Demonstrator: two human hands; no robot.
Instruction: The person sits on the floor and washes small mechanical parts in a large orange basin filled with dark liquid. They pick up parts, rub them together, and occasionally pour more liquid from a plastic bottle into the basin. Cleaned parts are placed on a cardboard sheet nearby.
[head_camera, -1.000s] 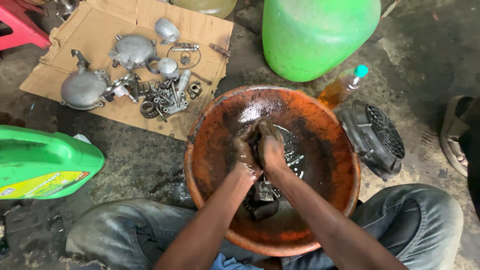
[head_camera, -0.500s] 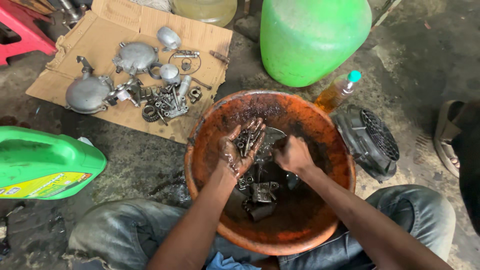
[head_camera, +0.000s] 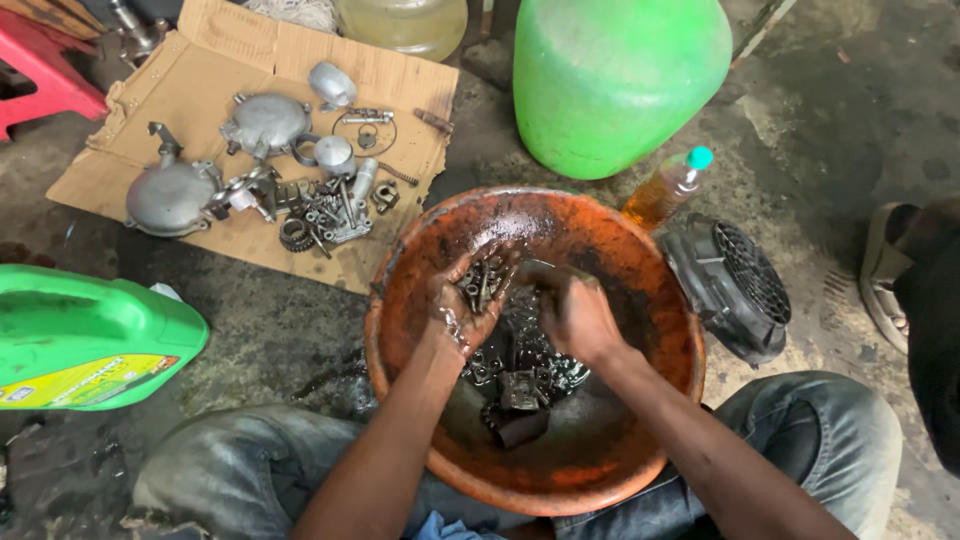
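Orange and oil-blackened, the round metal basin (head_camera: 655, 300) is sitting between our knees; we are cupping small greasy bolts (head_camera: 480, 283) in our open left hand (head_camera: 462, 300) while our right hand (head_camera: 578, 318), loosely curled and seemingly empty, is reaching in; slick fingers could be spilling bolts back into the dark oil

Bare oily forearms, faded grey-blue jeans (head_camera: 800, 440)

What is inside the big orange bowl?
The orange bowl holds dark oily liquid and small metal parts. The left hand cups a pile of bolts above it. The right hand dips in, hiding whatever lies under it.
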